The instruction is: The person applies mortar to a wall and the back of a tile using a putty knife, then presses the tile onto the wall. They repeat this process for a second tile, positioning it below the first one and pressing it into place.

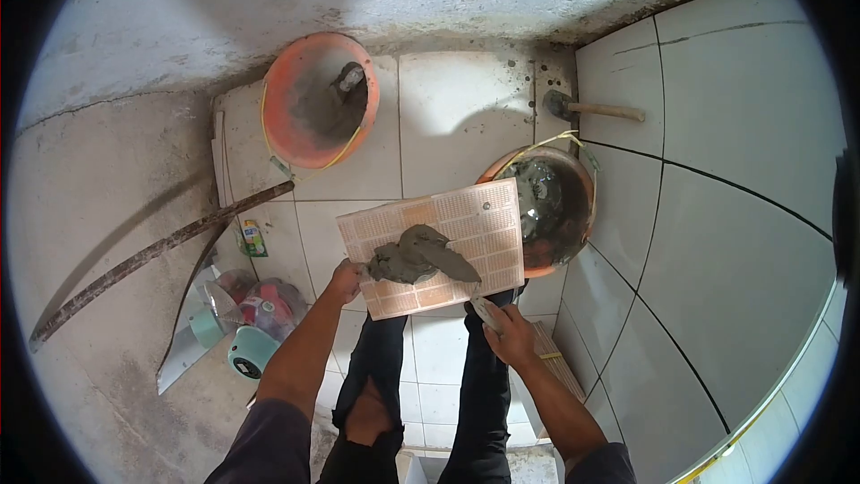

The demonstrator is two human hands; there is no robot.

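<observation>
A tile (497, 237) is held back side up above my legs, its ribbed, pinkish underside facing me. My left hand (345, 283) grips its left edge, fingers closed round it. A heap of wet grey mortar (399, 260) sits on the middle of the tile. My right hand (511, 337) is wrapped round the handle of a trowel (454, 265). The mortar-coated blade lies over the heap, pointing up and left.
An orange bucket (285, 108) with grey mortar stands at the upper left. Another bucket (587, 202), holding dark liquid, is partly behind the tile. A mallet (609, 111) rests near the right wall. A long strip (166, 249) and a teal object (253, 351) are at left.
</observation>
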